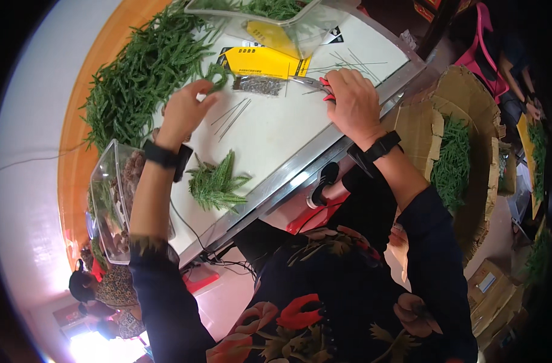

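My left hand (188, 112) is over the left part of the white table, thumb and fingers curved round a small curled green artificial fern sprig (217, 77). Its exact grip is partly hidden by the fingers. In my right hand (354, 103) is a pair of red-handled pliers (309, 83), jaws pointing left toward a clear packet of thin dark pieces (258, 85). Several thin wires (232, 118) lie on the tabletop between my hands. Closer to me rests a bunch of fern sprigs (218, 181), and a big heap of the same greenery (146, 75) covers the far left.
A yellow card package (261, 62) and more thin wires (360, 65) lie farther back, beside a clear plastic bin (312, 27). Another clear bin (109, 175) with brown cones stands at left. Right of the metal table edge is a cardboard box (493, 127) holding greenery. Other people are nearby.
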A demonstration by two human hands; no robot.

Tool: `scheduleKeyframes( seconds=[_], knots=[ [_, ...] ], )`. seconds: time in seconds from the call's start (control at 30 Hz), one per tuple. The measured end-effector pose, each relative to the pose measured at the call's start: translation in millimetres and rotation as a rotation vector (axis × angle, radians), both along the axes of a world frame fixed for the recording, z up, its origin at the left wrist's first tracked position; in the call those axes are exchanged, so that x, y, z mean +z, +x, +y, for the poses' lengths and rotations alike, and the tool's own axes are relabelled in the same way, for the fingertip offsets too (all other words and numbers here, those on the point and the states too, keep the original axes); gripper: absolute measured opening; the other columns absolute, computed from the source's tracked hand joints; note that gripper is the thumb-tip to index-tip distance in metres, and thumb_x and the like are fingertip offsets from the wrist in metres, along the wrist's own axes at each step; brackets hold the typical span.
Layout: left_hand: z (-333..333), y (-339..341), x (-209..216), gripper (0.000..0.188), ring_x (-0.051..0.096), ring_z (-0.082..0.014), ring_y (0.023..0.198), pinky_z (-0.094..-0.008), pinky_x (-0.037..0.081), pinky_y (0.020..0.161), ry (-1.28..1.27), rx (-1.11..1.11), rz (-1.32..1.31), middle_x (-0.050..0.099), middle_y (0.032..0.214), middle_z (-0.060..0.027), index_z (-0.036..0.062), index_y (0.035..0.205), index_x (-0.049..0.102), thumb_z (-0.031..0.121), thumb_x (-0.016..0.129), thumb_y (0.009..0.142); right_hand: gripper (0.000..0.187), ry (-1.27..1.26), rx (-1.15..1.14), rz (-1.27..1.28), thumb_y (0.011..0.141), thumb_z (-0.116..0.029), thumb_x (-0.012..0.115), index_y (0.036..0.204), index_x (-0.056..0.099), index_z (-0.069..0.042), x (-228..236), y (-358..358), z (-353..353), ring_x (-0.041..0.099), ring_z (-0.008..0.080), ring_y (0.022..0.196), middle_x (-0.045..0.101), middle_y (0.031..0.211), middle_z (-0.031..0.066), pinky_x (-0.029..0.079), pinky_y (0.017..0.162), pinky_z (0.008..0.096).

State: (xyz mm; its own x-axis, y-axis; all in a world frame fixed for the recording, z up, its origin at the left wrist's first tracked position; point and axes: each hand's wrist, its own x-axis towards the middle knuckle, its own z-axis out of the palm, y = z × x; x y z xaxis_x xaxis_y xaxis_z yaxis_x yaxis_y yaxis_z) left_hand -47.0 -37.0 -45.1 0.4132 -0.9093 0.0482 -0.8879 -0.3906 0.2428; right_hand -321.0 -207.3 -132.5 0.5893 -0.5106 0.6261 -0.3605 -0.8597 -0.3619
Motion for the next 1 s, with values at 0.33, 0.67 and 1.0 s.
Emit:
scheduleKeyframes(
  seconds=[0.33,0.67,1.0],
  knots=[
    [-29,50,-14,0.025,0.062,-0.0141,0.070,-0.0306,0.049,0.063,-0.072,0.153,0.149,0.071,0.093,-0.0070,-0.0002,0.104,0.065,0.022,0.063,0.091,0.030,0.062,0.014,0.001,0.062,-0.002,0.069,0.088,0.055,-0.010,5,0,3,0.055,0.0285,0.083,0.054,0.083,0.0057,0.044,0.068,0.0391],
    [31,-36,44,0.022,0.058,-0.0082,0.075,-0.0215,0.048,0.067,-0.545,0.194,1.206,0.067,0.109,-0.0097,0.0054,0.119,0.057,0.010,0.050,0.099,0.030,0.033,0.025,0.009,0.062,-0.001,0.067,0.089,0.056,-0.008,1,0,-1,0.055,0.0291,0.082,0.055,0.083,0.0066,0.044,0.068,0.0388],
    [58,-87,48,0.024,0.061,-0.0164,0.080,-0.0279,0.052,0.076,-0.923,0.088,1.746,0.065,0.110,-0.0129,0.0050,0.121,0.054,0.013,0.050,0.099,0.026,0.001,0.022,0.012,0.065,-0.001,0.065,0.089,0.056,-0.006,1,1,-1,0.056,0.0313,0.083,0.056,0.084,0.0096,0.044,0.069,0.0404]
  ],
)
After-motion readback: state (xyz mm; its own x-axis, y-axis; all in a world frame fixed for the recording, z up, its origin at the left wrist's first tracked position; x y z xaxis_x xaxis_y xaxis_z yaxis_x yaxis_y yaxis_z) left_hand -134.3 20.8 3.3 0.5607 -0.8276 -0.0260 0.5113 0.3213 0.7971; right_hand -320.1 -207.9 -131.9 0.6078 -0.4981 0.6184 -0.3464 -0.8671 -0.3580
